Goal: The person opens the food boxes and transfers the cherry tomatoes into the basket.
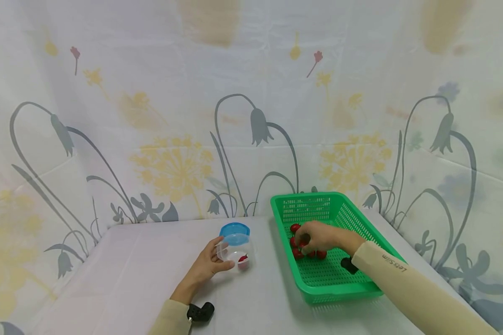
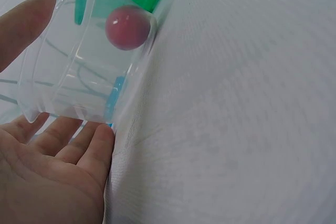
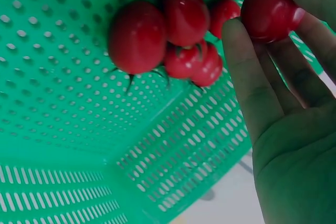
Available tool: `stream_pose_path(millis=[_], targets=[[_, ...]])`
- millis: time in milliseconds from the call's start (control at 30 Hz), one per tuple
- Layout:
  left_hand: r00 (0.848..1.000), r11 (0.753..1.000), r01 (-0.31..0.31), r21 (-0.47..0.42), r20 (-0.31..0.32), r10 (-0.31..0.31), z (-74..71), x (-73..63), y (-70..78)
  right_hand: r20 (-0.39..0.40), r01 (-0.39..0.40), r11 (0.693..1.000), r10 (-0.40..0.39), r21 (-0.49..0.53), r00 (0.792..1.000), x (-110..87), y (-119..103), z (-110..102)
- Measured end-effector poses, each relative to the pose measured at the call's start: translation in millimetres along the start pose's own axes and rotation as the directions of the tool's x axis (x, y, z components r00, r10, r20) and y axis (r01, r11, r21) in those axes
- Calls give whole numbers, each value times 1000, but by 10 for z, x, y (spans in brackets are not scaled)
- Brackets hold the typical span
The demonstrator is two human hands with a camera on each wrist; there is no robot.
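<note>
My left hand [image 1: 207, 265] holds a clear plastic tub [image 2: 68, 61], thumb on one side by the rim and the other fingers against the opposite side. A single cherry tomato [image 2: 127, 27] lies at the bottom of the tub. Over the green basket [image 1: 290, 267], my right hand [image 1: 322, 236] reaches in and pinches one cherry tomato [image 3: 269, 11] between thumb and fingers. Several more red tomatoes [image 3: 137, 38] rest together on the basket floor just beside the fingertips, some with green stems.
A blue lid [image 1: 234, 228] lies on the white-covered table [image 1: 151, 260] right behind the tub. The basket's raised rim stands around the right hand. A flower-printed cloth [image 1: 251, 93] hangs along the back of the table.
</note>
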State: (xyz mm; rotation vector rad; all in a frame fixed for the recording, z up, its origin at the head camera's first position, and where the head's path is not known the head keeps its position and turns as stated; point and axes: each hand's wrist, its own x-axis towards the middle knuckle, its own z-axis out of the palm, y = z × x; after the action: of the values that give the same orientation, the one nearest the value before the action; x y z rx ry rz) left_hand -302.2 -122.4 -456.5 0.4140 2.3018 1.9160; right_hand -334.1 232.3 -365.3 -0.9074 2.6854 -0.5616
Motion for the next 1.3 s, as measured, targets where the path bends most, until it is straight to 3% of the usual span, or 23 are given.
stream_pose_path(millis=[467, 1300], targets=[[1000, 1000, -9, 10, 9, 8, -7, 7, -16, 64, 1, 1000, 0, -19, 998, -1, -19, 56], [1000, 1000, -1, -23, 9, 1, -8, 11, -28, 29, 14, 999, -13, -29, 1000, 11, -10, 43]])
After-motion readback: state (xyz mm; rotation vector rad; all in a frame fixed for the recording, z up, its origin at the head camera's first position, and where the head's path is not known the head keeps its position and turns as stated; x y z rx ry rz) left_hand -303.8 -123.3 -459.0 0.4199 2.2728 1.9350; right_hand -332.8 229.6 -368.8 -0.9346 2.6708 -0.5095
